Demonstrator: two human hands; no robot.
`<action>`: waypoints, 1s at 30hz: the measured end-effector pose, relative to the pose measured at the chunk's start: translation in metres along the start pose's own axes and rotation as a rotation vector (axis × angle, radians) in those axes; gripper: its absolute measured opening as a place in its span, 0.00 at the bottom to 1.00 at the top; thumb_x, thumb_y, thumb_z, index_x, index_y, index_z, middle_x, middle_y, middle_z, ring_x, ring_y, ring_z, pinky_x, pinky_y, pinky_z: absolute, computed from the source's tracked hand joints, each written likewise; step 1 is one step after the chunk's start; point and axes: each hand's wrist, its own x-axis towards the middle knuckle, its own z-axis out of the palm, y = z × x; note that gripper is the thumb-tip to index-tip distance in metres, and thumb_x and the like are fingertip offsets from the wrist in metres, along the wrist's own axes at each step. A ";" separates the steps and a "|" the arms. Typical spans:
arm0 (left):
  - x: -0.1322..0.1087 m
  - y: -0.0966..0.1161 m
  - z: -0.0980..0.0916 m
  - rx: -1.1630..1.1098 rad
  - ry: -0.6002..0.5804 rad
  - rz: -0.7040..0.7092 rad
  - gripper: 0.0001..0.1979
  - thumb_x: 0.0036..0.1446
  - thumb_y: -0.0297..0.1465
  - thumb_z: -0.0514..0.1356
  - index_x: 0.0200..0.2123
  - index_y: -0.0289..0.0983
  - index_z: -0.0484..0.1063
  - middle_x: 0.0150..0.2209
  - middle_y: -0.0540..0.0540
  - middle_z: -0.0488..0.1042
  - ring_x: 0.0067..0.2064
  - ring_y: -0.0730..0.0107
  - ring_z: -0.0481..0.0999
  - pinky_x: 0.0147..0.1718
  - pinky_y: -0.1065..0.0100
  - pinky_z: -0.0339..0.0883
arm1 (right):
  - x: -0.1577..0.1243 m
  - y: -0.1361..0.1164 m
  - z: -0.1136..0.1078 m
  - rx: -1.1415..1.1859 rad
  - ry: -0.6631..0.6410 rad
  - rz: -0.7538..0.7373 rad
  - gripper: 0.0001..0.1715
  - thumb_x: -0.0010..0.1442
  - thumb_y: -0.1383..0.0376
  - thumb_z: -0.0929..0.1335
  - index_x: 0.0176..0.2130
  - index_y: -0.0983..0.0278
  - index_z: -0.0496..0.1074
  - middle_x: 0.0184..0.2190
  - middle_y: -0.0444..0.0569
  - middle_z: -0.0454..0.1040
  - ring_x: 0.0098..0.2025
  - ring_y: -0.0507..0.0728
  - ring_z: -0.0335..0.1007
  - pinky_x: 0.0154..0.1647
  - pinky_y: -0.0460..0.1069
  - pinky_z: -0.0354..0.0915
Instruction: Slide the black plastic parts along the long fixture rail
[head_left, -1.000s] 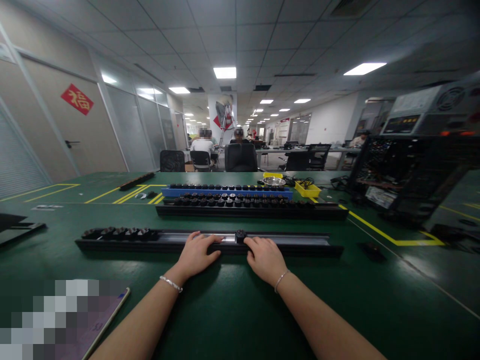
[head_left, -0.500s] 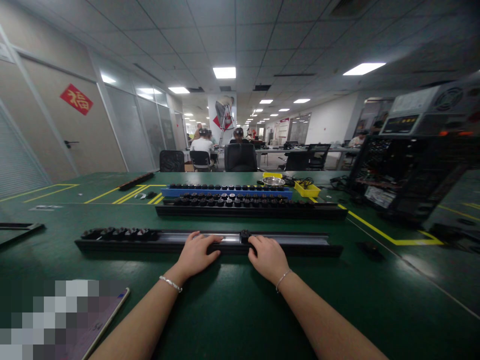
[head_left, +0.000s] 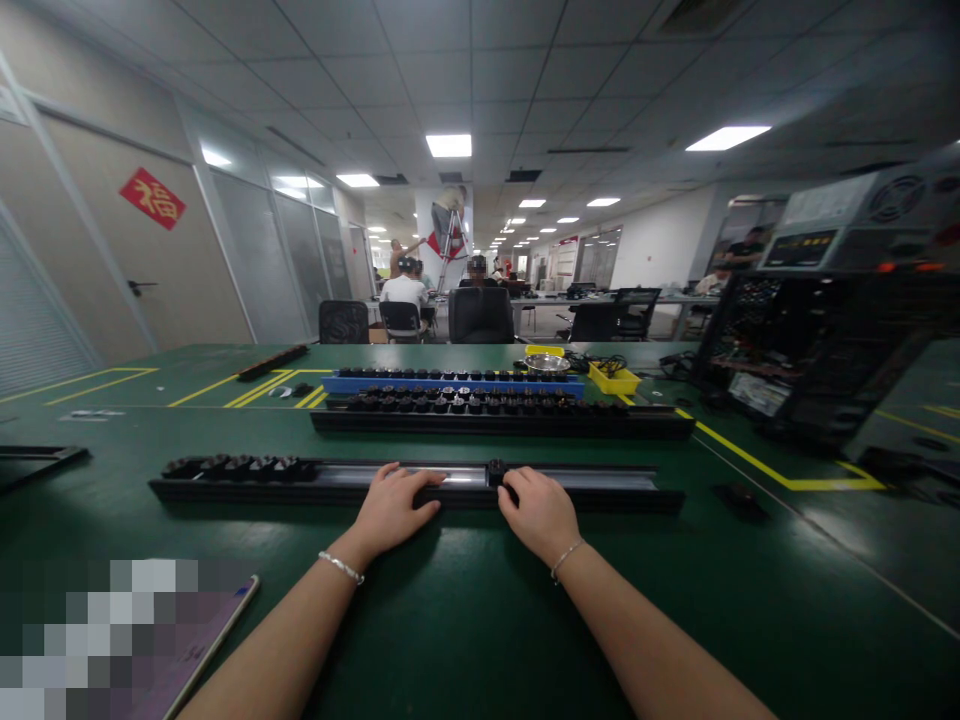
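Note:
A long black rail (head_left: 615, 496) with a pale inner channel lies across the table in front of me. My left hand (head_left: 394, 512) rests on its middle part, fingers stretched out and holding nothing. Just right of there, a small black block (head_left: 495, 469) sits in the channel. My right hand (head_left: 541, 514) has its curled fingers against the block's right side; the fingertips are partly hidden. Several similar black pieces (head_left: 259, 467) stand in a row at the rail's left end.
Behind stand another black rail (head_left: 517, 427) and a blue rail (head_left: 335, 384), both bearing rows of black pieces. A yellow tray (head_left: 615, 379), a metal dish (head_left: 547, 363) and an opened computer case (head_left: 787, 350) are further right. A phone (head_left: 217, 630) lies front left.
My right hand and the small black block have shifted slightly to the right along the rail. My left hand has stayed in place.

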 end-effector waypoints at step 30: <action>0.000 0.001 -0.001 0.022 0.003 -0.020 0.16 0.53 0.41 0.55 0.46 0.49 0.68 0.41 0.52 0.75 0.44 0.66 0.71 0.56 0.55 0.47 | 0.009 0.002 0.006 0.089 0.144 0.297 0.14 0.55 0.60 0.62 0.36 0.64 0.72 0.38 0.52 0.71 0.43 0.57 0.63 0.45 0.49 0.55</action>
